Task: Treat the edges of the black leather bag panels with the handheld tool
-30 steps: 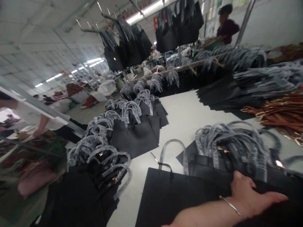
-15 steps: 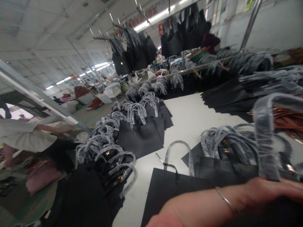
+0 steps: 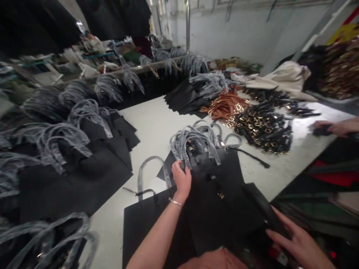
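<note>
My left hand (image 3: 182, 179) grips a black tote bag (image 3: 209, 216) at its top edge, by the foot of a handle wrapped in clear plastic. A short black strap with a gold clasp (image 3: 220, 194) hangs on this bag's front. At lower right, my right hand (image 3: 293, 241) has its thumb and fingers around a long dark piece (image 3: 265, 209); whether it is part of the bag, I cannot tell. Another black bag (image 3: 137, 224) lies on the left, partly under my left forearm. Several plastic-wrapped handles (image 3: 193, 138) stand behind the held bag.
Overlapping black bags (image 3: 84, 183) cover the white table's (image 3: 151, 112) left side. Brown straps (image 3: 224, 104) and a heap of black straps with gold clasps (image 3: 263, 127) lie at the back right. Another person's hand (image 3: 340, 127) holds something dark at the right edge.
The view has swung right and down. A forearm reached across the lower right before; now both my hands show, the left at the bag's top edge and the right at lower right.
</note>
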Demonstrator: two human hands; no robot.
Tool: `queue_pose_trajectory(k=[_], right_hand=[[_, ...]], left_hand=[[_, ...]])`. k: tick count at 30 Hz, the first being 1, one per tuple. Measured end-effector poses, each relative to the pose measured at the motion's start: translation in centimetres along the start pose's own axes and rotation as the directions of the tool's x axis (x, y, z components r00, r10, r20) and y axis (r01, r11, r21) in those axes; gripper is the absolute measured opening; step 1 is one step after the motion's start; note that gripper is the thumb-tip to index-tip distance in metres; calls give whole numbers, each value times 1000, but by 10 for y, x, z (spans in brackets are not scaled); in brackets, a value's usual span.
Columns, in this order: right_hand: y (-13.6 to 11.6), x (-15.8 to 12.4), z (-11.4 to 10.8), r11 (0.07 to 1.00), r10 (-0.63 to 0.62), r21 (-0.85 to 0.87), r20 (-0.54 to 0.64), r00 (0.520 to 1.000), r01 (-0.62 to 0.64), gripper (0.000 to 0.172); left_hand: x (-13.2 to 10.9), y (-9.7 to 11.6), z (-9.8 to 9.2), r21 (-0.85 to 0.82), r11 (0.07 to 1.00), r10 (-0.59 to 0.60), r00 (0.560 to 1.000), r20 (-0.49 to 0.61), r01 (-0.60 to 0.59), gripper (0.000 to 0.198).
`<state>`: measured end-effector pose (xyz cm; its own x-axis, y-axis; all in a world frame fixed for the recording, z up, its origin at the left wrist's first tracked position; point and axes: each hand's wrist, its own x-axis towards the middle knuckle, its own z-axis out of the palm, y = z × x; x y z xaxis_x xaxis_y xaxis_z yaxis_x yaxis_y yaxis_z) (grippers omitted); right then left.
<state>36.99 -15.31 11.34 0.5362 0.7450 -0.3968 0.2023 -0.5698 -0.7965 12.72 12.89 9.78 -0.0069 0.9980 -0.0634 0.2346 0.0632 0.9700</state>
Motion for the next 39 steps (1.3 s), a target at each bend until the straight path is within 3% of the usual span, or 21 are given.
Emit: queue_pose_trajectory(k=[1,3,5,7,10,14,18,21,24,31,35,39], right_hand=[[-1,1,5,999,41,27,56,998,-42,87],[-8,8,20,994,86,54,151,985,-95,92],[-18,17,34,994,82,58,179,980,-94,93],[-29,28,41,994,69,66,191,979,-83,94],[-44,42,43,995,67,61,238,969,-84,93],[-55,54,46,996,83,-1,320,944,-88,87],[-59,68,62,996,52,48,298,953,-69,86],[-62,78,75,996,-24,85,183,983,9,84],[-65,80,74,987,-57,152,92,994,42,85],[-70,70,43,973,46,220,111,993,-69,94],[-80,92,49,935,112,318,148,983,-155,83],[-86,119,50,926,114,344,132,985,-153,59]], left_hand=[[-17,-11,5,79,984,156,987,25,-157,22],[-54,-31,16,135,916,340,910,236,-377,17],[-84,-44,27,153,904,312,860,403,-399,14],[-97,-50,38,233,900,243,867,436,-369,22],[-91,-55,50,388,824,242,876,418,-413,35],[-76,-61,56,487,705,281,833,476,-516,30],[-74,-65,57,505,649,308,804,508,-568,26],[-75,-67,60,531,625,313,807,501,-572,31],[-76,-70,62,551,613,321,816,480,-566,34],[-75,-74,64,565,610,321,825,465,-556,30],[-74,-79,65,564,610,316,824,470,-556,33],[-74,-81,65,562,611,324,824,465,-558,29]])
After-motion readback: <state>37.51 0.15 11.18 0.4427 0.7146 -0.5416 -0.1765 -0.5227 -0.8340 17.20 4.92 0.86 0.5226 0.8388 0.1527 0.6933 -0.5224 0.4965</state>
